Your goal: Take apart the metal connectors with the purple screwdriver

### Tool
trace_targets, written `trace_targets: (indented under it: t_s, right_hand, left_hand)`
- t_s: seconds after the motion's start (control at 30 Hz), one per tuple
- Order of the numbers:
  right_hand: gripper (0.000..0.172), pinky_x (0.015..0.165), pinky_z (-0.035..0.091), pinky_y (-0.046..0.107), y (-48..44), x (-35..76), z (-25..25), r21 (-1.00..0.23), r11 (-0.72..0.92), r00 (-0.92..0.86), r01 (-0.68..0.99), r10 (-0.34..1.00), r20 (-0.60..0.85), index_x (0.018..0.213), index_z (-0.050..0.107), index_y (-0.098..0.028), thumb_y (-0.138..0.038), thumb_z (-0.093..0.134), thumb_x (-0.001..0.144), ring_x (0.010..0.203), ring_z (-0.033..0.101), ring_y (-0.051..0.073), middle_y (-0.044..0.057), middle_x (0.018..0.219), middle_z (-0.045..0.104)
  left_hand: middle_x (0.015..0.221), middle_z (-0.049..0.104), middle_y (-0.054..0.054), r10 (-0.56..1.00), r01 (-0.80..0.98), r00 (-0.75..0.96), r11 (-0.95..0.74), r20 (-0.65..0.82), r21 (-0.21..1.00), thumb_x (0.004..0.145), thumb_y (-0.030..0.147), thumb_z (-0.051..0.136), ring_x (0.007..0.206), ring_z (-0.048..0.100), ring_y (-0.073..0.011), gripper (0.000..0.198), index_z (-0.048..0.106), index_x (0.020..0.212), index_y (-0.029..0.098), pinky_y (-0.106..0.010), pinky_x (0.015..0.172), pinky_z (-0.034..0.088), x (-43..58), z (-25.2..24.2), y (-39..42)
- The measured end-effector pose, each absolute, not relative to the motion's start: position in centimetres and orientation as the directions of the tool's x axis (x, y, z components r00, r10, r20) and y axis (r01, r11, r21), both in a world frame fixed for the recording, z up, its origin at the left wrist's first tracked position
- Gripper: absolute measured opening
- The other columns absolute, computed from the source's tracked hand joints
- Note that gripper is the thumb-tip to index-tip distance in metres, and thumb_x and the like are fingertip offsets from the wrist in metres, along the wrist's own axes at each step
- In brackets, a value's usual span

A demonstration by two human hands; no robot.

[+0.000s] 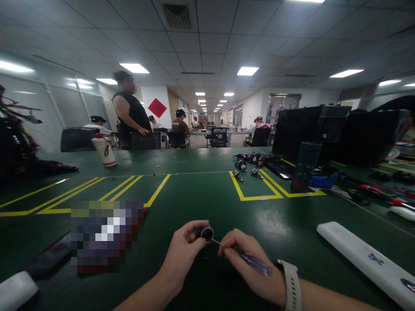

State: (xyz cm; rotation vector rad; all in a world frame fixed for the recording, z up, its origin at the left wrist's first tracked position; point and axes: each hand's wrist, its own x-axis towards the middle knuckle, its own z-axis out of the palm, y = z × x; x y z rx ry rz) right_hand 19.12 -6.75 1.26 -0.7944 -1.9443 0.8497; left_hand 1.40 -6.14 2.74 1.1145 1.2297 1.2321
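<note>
My left hand (184, 249) is pinched round a small ring-shaped part (212, 230), thumb and fingers on its sides, open end towards me. It looks light and stiff, perhaps smooth enough to slip; I judge its outer wall the best hold. To the right, my right hand (244, 254) is clamped on a screwdriver (258, 264), its thin shaft at the part's rim, touching or just beside it, I can't tell. Its clear purple handle seems hard, light and sturdy, best held there.

Beneath both hands, the green desk (188, 192) has a slight shine. Left of my left hand lies a blurred-out object (110, 239), with a cup (105, 150) farther off. Beyond my right hand sit small metal pieces (241, 165); to its right lies a long white case (359, 257).

Past the desk, a person (127, 106) stands ahead-left; others sit farther off under bright ceiling lights (248, 71).
</note>
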Motion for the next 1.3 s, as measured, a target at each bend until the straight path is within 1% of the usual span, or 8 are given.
trace_targets:
  t_s: [0.13,0.27,0.43,0.63,0.9,1.07,1.2,1.3]
  right_hand:
    - [0.019,0.070,0.043,0.026,-7.0,18.9,0.6,-0.638,0.733,-0.515,0.237,0.651,0.557,0.091,0.052,-0.020,-0.006,0.042,0.082,0.076,0.054,0.014,0.002,0.084,0.058]
    - [0.020,0.068,0.043,0.026,-7.2,18.5,0.7,-0.557,0.778,-0.536,0.291,0.615,0.578,0.090,0.048,-0.021,-0.004,0.042,0.081,0.076,0.052,0.015,0.003,0.084,0.057]
    - [0.022,0.065,0.045,0.026,-7.5,18.1,1.2,-0.493,0.799,-0.553,0.344,0.597,0.582,0.085,0.047,-0.020,-0.001,0.042,0.075,0.073,0.053,0.016,0.004,0.081,0.058]
    - [0.023,0.062,0.045,0.025,-7.6,17.9,1.2,-0.451,0.796,-0.553,0.403,0.605,0.573,0.081,0.047,-0.020,0.001,0.042,0.073,0.070,0.054,0.016,0.004,0.077,0.058]
    - [0.021,0.059,0.045,0.024,-7.6,17.6,1.0,-0.398,0.795,-0.557,0.458,0.605,0.568,0.078,0.049,-0.017,0.002,0.043,0.071,0.067,0.054,0.016,0.005,0.074,0.059]
    - [0.020,0.061,0.045,0.024,-7.5,17.4,0.7,-0.396,0.791,-0.546,0.466,0.609,0.575,0.079,0.050,-0.017,0.001,0.045,0.072,0.068,0.055,0.015,0.005,0.075,0.060]
    - [0.020,0.061,0.044,0.026,-7.5,17.2,0.4,-0.397,0.768,-0.519,0.502,0.635,0.572,0.080,0.050,-0.017,0.001,0.045,0.071,0.068,0.055,0.016,0.005,0.075,0.059]
    - [0.019,0.060,0.043,0.026,-7.8,17.3,0.6,-0.425,0.773,-0.515,0.472,0.632,0.578,0.079,0.051,-0.017,-0.001,0.043,0.072,0.067,0.054,0.016,0.005,0.074,0.058]
  left_hand:
    - [0.085,0.073,-0.006,0.999,-0.077,-0.038,0.019,-0.022,0.997,0.056,0.006,0.062,0.080,0.067,-0.0212,0.035,0.068,0.089,0.015,-0.031,0.073,0.051,1.8,2.6,-6.5]
    - [0.097,0.071,-0.008,0.998,-0.084,-0.059,-0.010,0.005,0.996,0.053,0.006,0.061,0.089,0.066,-0.0227,0.029,0.069,0.079,0.016,-0.030,0.076,0.051,2.3,2.9,-6.8]
    - [0.096,0.070,-0.008,0.998,-0.076,-0.062,-0.035,0.030,0.997,0.053,0.006,0.062,0.092,0.065,-0.0235,0.023,0.068,0.072,0.015,-0.030,0.080,0.050,2.3,2.7,-6.7]
    - [0.090,0.071,-0.007,0.995,-0.077,-0.083,-0.053,0.046,0.996,0.054,0.005,0.060,0.088,0.066,-0.0228,0.018,0.065,0.068,0.015,-0.030,0.077,0.051,2.2,2.5,-6.6]
    - [0.092,0.070,-0.007,0.994,-0.056,-0.100,-0.039,0.033,0.998,0.052,0.005,0.059,0.087,0.066,-0.0216,0.018,0.063,0.066,0.015,-0.026,0.072,0.050,2.2,2.3,-6.5]
    - [0.090,0.070,-0.006,0.994,-0.033,-0.101,-0.048,0.044,0.998,0.052,0.004,0.057,0.088,0.065,-0.0211,0.018,0.064,0.065,0.015,-0.027,0.078,0.049,2.2,2.2,-6.5]
    - [0.090,0.070,-0.006,0.995,-0.048,-0.092,-0.050,0.046,0.998,0.052,0.004,0.058,0.089,0.065,-0.0212,0.018,0.064,0.065,0.015,-0.027,0.079,0.049,2.3,2.0,-6.3]
    - [0.092,0.070,-0.007,0.996,-0.042,-0.087,-0.037,0.033,0.998,0.053,0.004,0.058,0.089,0.065,-0.0213,0.017,0.063,0.065,0.015,-0.027,0.077,0.049,2.2,1.8,-6.2]
